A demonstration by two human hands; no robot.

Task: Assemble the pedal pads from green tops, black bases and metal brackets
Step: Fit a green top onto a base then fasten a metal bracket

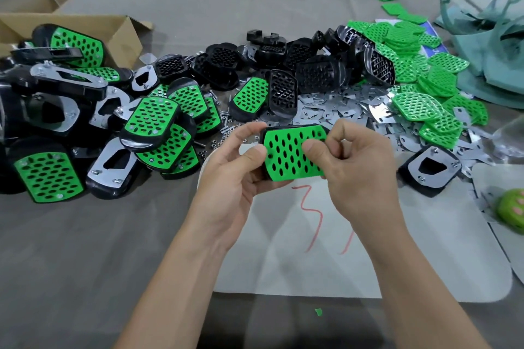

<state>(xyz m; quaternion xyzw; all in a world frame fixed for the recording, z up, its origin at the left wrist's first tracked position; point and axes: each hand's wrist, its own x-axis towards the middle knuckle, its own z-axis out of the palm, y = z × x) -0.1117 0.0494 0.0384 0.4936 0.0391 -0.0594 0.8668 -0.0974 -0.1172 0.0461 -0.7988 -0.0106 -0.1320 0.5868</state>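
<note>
Between the hands: a green top (293, 153) sat pressed onto a black base (265, 176), held above the table (85, 249), face toward the camera.
Long axis: ran left to right, from one hand to the other.
Left hand (241, 176): clenched on the pad's left end, thumb on the green face, fingers curled behind.
Right hand (355, 163): gripped the right end, thumb pressing mid-face; both hands were equally near.
Judgement: the top was likely being seated; a bracket would come next.
Brackets (334, 110): loose heap beyond the hands, up-right, nearer the right hand.
Finished pads (153, 119): piled left.
</note>
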